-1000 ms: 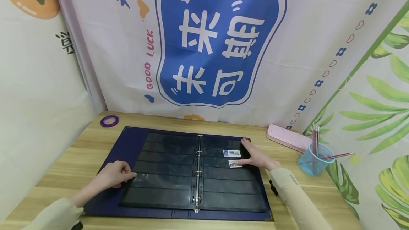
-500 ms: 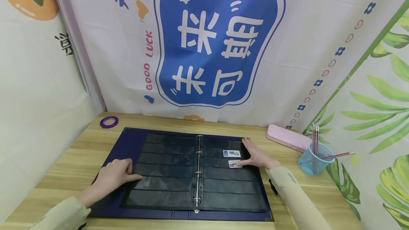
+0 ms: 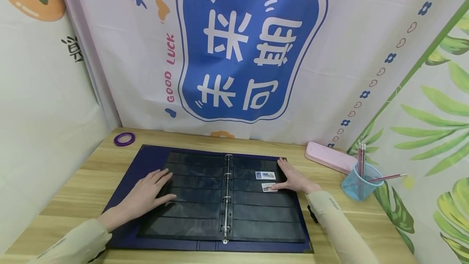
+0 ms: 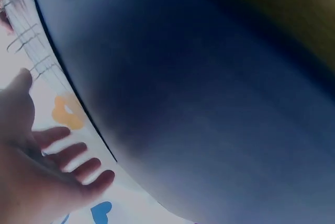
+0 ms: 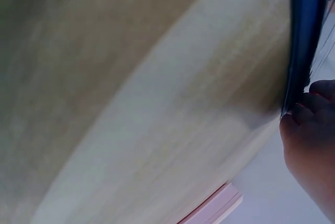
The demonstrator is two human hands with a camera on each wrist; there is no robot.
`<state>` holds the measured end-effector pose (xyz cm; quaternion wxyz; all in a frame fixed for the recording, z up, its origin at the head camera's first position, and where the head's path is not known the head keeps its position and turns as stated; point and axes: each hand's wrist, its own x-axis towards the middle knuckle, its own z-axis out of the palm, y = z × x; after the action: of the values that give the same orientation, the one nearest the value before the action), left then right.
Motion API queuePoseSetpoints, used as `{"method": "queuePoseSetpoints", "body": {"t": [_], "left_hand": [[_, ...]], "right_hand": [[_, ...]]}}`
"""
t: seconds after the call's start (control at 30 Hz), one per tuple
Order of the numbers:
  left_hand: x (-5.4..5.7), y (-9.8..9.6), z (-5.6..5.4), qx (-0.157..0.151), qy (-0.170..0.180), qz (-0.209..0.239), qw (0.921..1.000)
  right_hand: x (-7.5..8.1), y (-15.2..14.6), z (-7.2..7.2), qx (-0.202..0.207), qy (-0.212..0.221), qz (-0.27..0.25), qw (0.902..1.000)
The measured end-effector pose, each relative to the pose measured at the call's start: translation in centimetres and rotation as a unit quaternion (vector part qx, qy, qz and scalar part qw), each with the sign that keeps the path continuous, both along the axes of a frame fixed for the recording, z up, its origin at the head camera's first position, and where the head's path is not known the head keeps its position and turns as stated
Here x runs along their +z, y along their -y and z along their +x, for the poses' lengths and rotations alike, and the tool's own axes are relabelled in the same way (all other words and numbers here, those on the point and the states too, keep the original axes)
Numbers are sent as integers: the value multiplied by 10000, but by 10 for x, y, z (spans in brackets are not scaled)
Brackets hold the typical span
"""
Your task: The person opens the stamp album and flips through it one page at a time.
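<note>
A dark blue ring-binder stamp album (image 3: 135,164) lies spread on the table, with black pocket pages on both sides of its metal rings (image 3: 227,199). My left hand (image 3: 148,192) is over the outer edge of the left page (image 3: 194,207), fingers extended and thumb apart. On the right page (image 3: 267,213), two small stamps sit one above the other, a bluish stamp (image 3: 265,175) and a coloured stamp (image 3: 267,187). My right hand (image 3: 296,179) rests at that page's outer edge, its thumb at the lower stamp. The right wrist view shows fingers (image 5: 309,110) along the cover's edge.
A purple tape roll (image 3: 124,139) lies at the table's back left. At the back right are a pink case (image 3: 329,157) and a blue mesh cup (image 3: 360,188) holding several pencils. A printed cloth (image 3: 146,72) hangs behind the table.
My left hand has moved right and away from me onto the left page, its curled fingers now spread straight. The right hand stays at the right page's edge.
</note>
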<state>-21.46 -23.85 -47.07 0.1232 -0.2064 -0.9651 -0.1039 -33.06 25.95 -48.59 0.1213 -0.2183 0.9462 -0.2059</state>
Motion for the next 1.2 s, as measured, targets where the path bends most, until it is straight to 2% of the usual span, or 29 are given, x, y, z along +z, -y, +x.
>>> {"method": "queuePoseSetpoints", "body": {"t": [0.1, 0.23, 0.37, 0.53, 0.73, 0.93, 1.2], "left_hand": [[-3, -1, -1, -228, 548, 17, 9982], [-7, -1, -2, -457, 863, -24, 9952], [-11, 0, -2, -614, 834, -201, 9944], [-16, 1, -2, -628, 934, -295, 9932], [-19, 0, -2, -635, 1019, -282, 9924], [-17, -1, -3, -645, 1071, -273, 9918], [-17, -1, -6, -646, 1022, -330, 9921]], "right_hand": [[-1, -1, 0, 11, 0, 12, 10000], [-2, 0, -1, 41, -34, 21, 10000], [-1, 1, 0, 71, -103, 21, 9999], [0, 3, 1, 97, -214, 59, 9997], [-1, 4, 2, 48, -689, 90, 9976], [4, 4, 6, -155, -1150, 351, 9926], [18, 8, 16, -350, -781, 19, 9963]]}}
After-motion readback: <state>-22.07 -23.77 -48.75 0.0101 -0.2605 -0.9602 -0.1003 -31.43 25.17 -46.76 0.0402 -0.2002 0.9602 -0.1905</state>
